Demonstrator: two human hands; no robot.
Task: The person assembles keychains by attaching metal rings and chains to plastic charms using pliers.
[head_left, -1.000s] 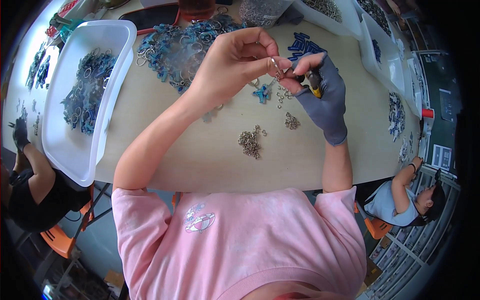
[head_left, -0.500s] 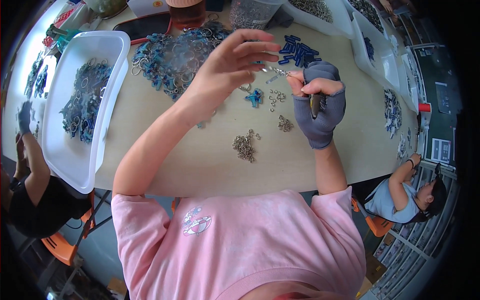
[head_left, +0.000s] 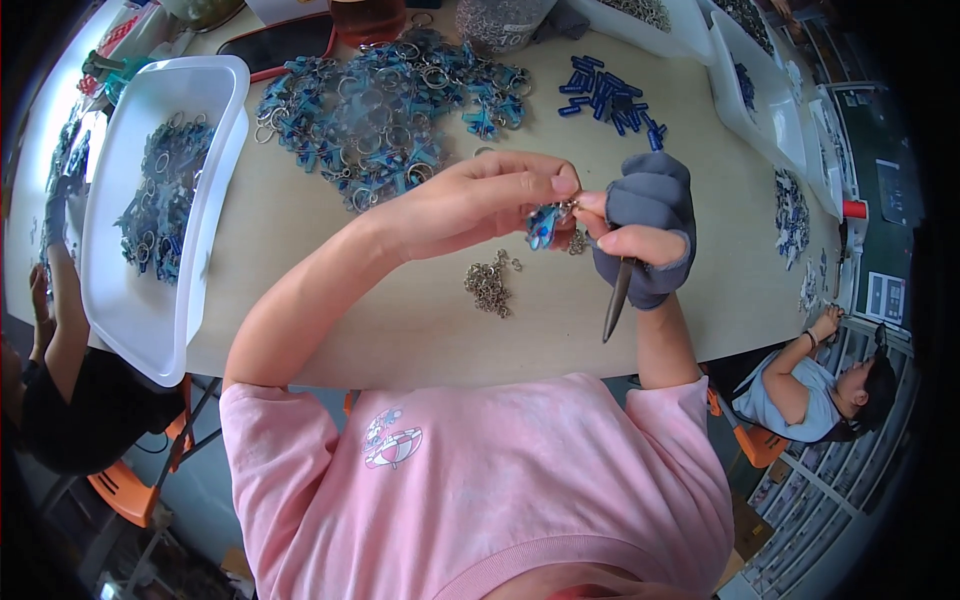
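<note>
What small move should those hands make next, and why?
Probably swing the tool up to the blue charm: the left hand and gloved right hand come together at its top, yet the tool in the right hand points away.

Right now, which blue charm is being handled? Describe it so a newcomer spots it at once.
Over the pale table, find where the bare left hand and gray-gloved right hand come together. The small blue charm shows just there, slightly on the left hand's side. Similar blue pieces lie in the large pile farther from the person; this one is up at the hands.
</note>
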